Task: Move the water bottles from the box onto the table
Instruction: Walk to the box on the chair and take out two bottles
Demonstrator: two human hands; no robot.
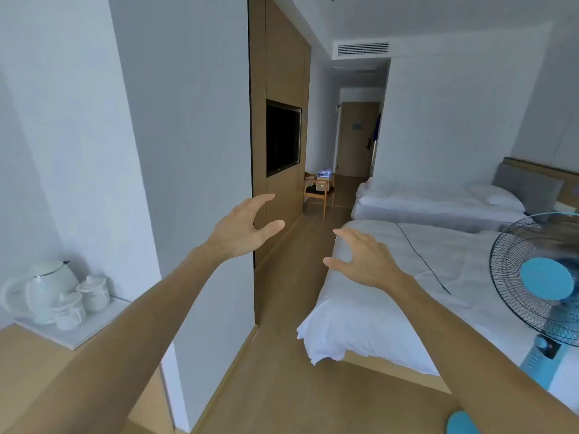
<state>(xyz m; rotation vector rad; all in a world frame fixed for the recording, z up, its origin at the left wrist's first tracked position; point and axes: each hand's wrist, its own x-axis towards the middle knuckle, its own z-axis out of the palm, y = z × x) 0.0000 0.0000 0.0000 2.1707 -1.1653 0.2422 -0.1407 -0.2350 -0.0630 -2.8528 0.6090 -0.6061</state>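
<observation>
Both my arms reach forward at chest height in a hotel room. My left hand (242,228) is open with fingers spread and loosely bent, holding nothing. My right hand (365,258) is likewise open and empty. Far down the aisle, a pack of water bottles (324,173) with blue labels sits on top of a cardboard box (322,184) that rests on a wooden chair (316,195). Both hands are well short of it. A wooden table top (34,368) lies at the lower left.
A white tray (75,335) with a kettle (47,286) and lidded cups stands on the table. Two white beds (376,308) fill the right side. A blue standing fan (545,277) is at the right edge. A wall TV (282,139) and a wooden floor aisle lie ahead.
</observation>
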